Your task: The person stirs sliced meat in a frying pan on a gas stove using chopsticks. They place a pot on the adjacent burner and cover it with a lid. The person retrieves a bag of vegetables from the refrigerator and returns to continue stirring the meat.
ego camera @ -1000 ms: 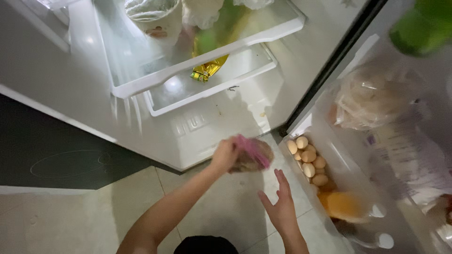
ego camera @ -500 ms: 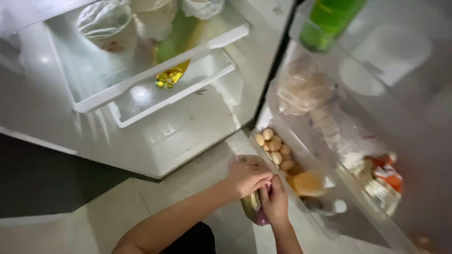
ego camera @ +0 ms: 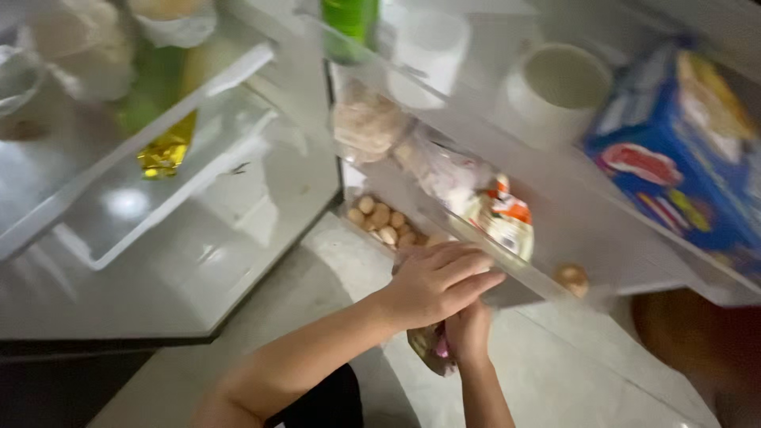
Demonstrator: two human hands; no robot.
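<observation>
My left hand (ego camera: 440,281) lies fingers together over the top of a small brownish bag (ego camera: 426,353) with a pink piece on it. My right hand (ego camera: 469,331) grips the same bag from below, just under the left hand. Both hands are at the front rail of the lower shelf of the fridge door (ego camera: 519,273). Most of the bag is hidden by my hands. Just beyond them, several eggs (ego camera: 380,218) sit on that shelf.
The door shelves hold filled clear bags (ego camera: 369,123), an orange and white packet (ego camera: 503,218), a white cup (ego camera: 555,79), a blue box (ego camera: 682,150) and a green bottle (ego camera: 349,20). The open fridge on the left has a clear drawer (ego camera: 158,210) and a yellow packet (ego camera: 166,154).
My left hand carried the bag down and toward the door shelf. My right hand, open a second ago, came in and closed on it. The view swung right, onto the door.
</observation>
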